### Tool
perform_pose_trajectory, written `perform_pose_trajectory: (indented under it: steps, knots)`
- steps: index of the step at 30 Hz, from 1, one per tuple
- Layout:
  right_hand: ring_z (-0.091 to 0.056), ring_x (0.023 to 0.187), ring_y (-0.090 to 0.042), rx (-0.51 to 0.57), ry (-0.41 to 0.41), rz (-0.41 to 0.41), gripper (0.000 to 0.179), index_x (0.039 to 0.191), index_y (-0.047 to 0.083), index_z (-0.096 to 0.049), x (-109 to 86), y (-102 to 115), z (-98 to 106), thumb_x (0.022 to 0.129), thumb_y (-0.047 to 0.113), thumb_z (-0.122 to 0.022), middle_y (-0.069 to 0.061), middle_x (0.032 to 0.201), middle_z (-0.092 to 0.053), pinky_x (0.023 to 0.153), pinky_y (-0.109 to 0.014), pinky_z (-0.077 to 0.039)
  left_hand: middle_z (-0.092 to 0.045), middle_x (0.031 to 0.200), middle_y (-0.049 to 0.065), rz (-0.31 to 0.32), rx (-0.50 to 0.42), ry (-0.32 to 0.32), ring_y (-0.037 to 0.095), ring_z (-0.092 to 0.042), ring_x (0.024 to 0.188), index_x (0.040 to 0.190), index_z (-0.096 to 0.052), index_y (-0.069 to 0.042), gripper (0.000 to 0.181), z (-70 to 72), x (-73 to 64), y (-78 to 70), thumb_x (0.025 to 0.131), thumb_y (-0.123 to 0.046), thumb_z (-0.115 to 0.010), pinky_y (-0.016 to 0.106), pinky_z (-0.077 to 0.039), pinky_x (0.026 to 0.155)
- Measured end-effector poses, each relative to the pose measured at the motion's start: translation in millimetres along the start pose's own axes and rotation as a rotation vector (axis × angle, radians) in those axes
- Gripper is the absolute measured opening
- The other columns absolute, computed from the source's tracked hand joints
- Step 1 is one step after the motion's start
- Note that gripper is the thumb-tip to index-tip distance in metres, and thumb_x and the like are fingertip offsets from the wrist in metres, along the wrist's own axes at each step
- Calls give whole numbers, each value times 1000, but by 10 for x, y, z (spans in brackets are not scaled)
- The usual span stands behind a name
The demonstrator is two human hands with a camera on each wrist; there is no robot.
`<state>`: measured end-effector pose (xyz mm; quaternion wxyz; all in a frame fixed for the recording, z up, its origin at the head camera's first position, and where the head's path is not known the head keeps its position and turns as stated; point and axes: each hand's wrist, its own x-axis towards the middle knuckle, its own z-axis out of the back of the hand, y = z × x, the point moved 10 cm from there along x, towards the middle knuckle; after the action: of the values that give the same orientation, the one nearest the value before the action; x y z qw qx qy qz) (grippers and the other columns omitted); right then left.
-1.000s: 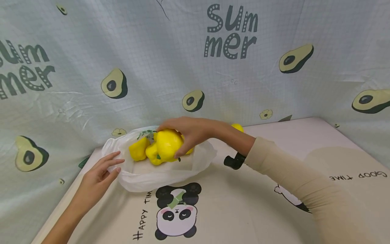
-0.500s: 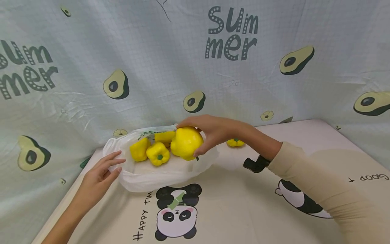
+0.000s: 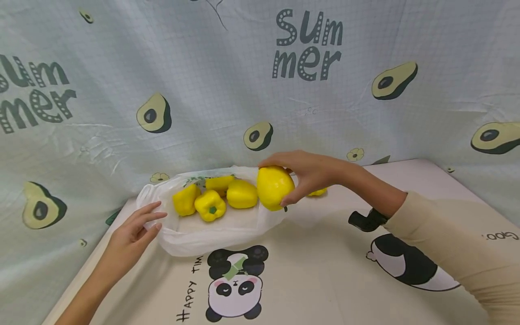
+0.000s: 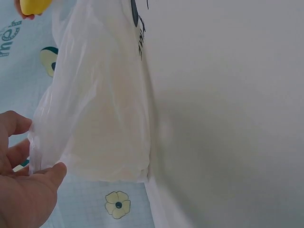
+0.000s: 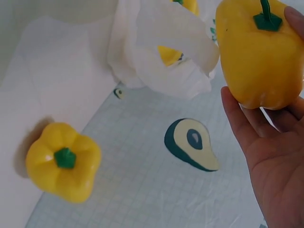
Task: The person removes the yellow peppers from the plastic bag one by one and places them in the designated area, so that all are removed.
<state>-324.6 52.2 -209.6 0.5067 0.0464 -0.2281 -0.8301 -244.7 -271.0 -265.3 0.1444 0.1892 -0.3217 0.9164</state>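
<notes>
A yellow bell pepper [image 3: 274, 188] is held in my right hand [image 3: 305, 170], thumb at the near side and fingers over the top. It is raised at the right end of a white plastic bag [image 3: 211, 241]; its green stem [image 5: 266, 14] shows in the right wrist view. Several more yellow bell peppers [image 3: 210, 206] lie inside the open bag. My left hand [image 3: 129, 239] is at the bag's left end. In the left wrist view, its fingers and thumb [image 4: 58, 175] pinch the bag's edge.
Another yellow bell pepper [image 5: 64, 161] sits on the table right of the bag, partly behind my right forearm in the head view. A patterned cloth [image 3: 219, 90] hangs as a backdrop behind the table. A printed panda [image 3: 235, 289] marks the tabletop in front.
My right hand has lifted the bell pepper up and rightward from over the middle of the bag to its right end, uncovering the peppers inside. My left hand has stayed in place.
</notes>
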Motion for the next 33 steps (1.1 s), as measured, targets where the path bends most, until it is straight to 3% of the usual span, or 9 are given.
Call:
perform_pose_trajectory:
  steps: [10,33]
  knots:
    - [-56,113,-17,11,-33,-61,80,146,14,-49,-214,-150,52,76,32,-84,4,135,-58,98,-39,-50,-51,148,13,-13,-2,-10,4,-46,83,123,-70,-5,23,6,-13,-15,102,-9,-61,16,-40,66]
    - [-57,112,-19,0,-82,-100,82,146,12,-50,-497,-305,160,75,31,-85,1,134,-59,97,-42,-51,-52,147,13,-17,1,-11,7,-44,74,120,-72,-6,21,3,5,-29,101,-9,-62,19,-39,63]
